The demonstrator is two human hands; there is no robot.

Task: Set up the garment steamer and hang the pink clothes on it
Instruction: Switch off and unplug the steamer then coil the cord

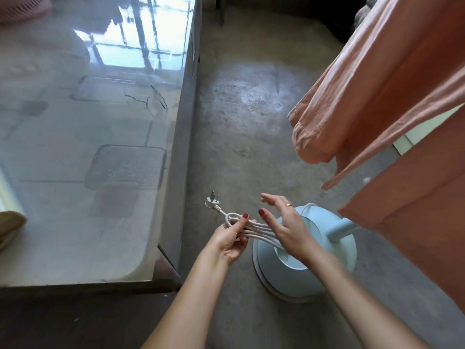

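Two bare forearms reach in from the lower edge. Left hand [232, 236]: fingers and thumb curled round a bundle of looped white power cord [251, 229], gripping it near its folded end. Right hand [284, 222]: fingers straight and spread, released, its palm side lying against the far end of the same loops. White flat-pin plug [212, 201]: projects free beyond the left hand, clear of the worktop edge. Pale blue round base of the garment steamer [289, 273]: stands on the grey concrete floor [241, 109], directly under the right hand, with a pale blue pole socket [344, 226] rising toward the right. Salmon-pink cotton clothes [377, 96]: hang along the right side, the hem ending above the floor and close beside the steamer base; what holds them is out of view. Glass-topped grey worktop [88, 222]: bounds the left side, its corner near the left forearm. Open floor runs as a corridor between the worktop edge and the hanging cloth. Pink ribbed object [22, 7]: lies at the worktop's far corner, blurred.
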